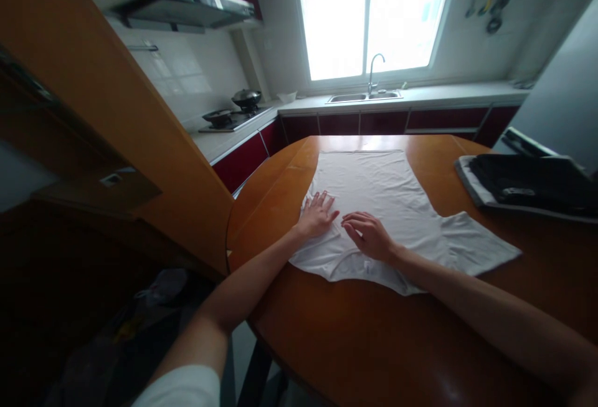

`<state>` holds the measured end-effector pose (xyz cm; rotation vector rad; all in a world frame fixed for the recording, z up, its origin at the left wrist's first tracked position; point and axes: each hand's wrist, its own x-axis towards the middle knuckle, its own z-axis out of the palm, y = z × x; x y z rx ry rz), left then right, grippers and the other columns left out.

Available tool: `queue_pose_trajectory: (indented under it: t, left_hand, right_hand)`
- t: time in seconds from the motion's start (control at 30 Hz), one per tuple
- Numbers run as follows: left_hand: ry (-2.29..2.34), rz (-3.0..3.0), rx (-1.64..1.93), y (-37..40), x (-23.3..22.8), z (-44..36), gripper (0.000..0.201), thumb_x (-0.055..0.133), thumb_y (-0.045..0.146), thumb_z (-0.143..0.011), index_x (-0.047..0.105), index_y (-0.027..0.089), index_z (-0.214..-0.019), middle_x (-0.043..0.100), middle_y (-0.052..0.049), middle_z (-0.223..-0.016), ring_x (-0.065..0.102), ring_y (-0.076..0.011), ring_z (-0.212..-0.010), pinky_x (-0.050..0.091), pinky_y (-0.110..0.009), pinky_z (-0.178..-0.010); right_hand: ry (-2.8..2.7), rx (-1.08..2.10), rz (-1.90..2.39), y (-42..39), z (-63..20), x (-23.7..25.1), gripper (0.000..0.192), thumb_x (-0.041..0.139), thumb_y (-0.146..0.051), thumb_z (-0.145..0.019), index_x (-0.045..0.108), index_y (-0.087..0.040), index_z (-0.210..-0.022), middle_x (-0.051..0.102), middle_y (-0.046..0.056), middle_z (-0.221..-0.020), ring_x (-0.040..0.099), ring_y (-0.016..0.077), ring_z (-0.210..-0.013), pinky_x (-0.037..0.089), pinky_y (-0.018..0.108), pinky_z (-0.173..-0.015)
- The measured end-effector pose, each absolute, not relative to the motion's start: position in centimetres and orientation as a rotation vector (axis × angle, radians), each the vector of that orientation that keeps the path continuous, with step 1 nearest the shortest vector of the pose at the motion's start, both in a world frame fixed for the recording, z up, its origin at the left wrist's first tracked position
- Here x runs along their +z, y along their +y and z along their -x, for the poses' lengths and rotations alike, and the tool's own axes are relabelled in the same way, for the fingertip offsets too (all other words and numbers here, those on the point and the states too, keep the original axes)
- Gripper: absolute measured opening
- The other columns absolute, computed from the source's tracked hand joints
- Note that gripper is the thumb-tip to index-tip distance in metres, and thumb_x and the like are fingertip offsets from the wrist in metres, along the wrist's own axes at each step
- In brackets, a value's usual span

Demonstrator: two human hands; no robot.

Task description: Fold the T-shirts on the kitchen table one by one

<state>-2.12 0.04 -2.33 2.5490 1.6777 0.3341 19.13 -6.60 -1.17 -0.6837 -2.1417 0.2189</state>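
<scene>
A white T-shirt (369, 182) lies spread on the wooden table (275, 176), its neckline toward me and its hem at the far side. One sleeve sticks out to the right; the left side looks folded inward. My left hand (316, 215) rests flat on the shirt's left edge with the fingers spread. Close by, over the shirt's middle, is my right hand (368, 234), its fingers bent and loosely together. I see nothing held in it, and whether it touches the cloth is unclear.
A stack of folded dark and light clothes (532, 186) sits at the table's right. Behind are a counter with a sink (367, 96), a stove with pans (233, 114) and a window. A wooden panel (154, 145) stands close on the left.
</scene>
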Motion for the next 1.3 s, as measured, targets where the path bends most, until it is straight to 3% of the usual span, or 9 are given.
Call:
queue_pose_trajectory:
  t: [0.3,0.57,0.7,0.87,1.03,1.3]
  left_hand:
    - [1.716,-2.532,0.363,-1.8,-2.6,0.9,0.064,0.037,0.062,-0.101,0.041,0.029,-0.155,0.026,-0.012,-0.167,0.016,-0.0386,-0.155,0.015,-0.067,-0.120]
    - [1.681,-2.671,0.338,-3.3,-0.3,-0.3,0.063,0.032,0.059,-0.104,0.038,0.027,-0.158,0.023,-0.010,-0.168,0.014,-0.0362,-0.156,0.017,-0.066,-0.121]
    - [1.572,-2.714,0.316,-4.1,-0.5,-1.1,0.061,0.034,0.057,-0.104,0.039,0.028,-0.157,0.023,-0.009,-0.168,0.014,-0.0372,-0.155,0.018,-0.068,-0.119]
    - [1.518,-2.744,0.385,-3.5,-1.3,-1.5,0.057,0.036,0.052,-0.105,0.043,0.025,-0.155,0.029,-0.011,-0.166,0.018,-0.0358,-0.155,0.021,-0.066,-0.119]
    - [1.553,-2.717,0.456,-2.2,-2.3,-1.1,0.054,0.038,0.048,-0.104,0.047,0.024,-0.151,0.034,-0.012,-0.164,0.024,-0.0351,-0.153,0.026,-0.062,-0.119]
    - [1.536,-2.731,0.499,-0.6,-3.9,-0.4,0.059,0.037,0.051,-0.102,0.048,0.019,-0.150,0.038,-0.016,-0.161,0.028,-0.0384,-0.151,0.030,-0.060,-0.117]
  right_hand:
    - [-1.955,0.208,0.887,-6.2,-19.6,-0.7,0.040,0.038,-0.035,-0.106,0.068,-0.023,-0.081,0.072,0.008,-0.087,0.065,0.0215,-0.086,0.051,0.036,-0.084]
    - [-1.746,0.143,1.004,-5.4,-25.0,4.5,0.033,0.046,-0.035,-0.103,0.072,-0.021,-0.089,0.073,0.008,-0.093,0.067,0.0219,-0.091,0.053,0.035,-0.085]
    - [-1.682,0.141,1.282,-5.4,-31.6,6.0,0.025,0.053,-0.031,-0.095,0.075,-0.019,-0.097,0.076,0.007,-0.097,0.069,0.0200,-0.084,0.053,0.029,-0.073]
    - [-1.670,0.141,1.793,-7.1,-40.1,4.9,0.020,0.059,-0.027,-0.090,0.077,-0.017,-0.089,0.077,0.008,-0.085,0.071,0.0207,-0.081,0.049,0.028,-0.072]
    - [-1.625,0.284,2.351,-7.8,-44.8,2.8,0.021,0.070,-0.037,-0.086,0.076,-0.019,-0.080,0.076,0.012,-0.086,0.072,0.0253,-0.081,0.049,0.031,-0.069]
    - [-1.694,0.486,2.542,-7.7,-46.8,2.8,0.020,0.083,-0.034,-0.075,0.074,-0.018,-0.083,0.075,0.014,-0.091,0.073,0.0282,-0.086,0.052,0.034,-0.073]
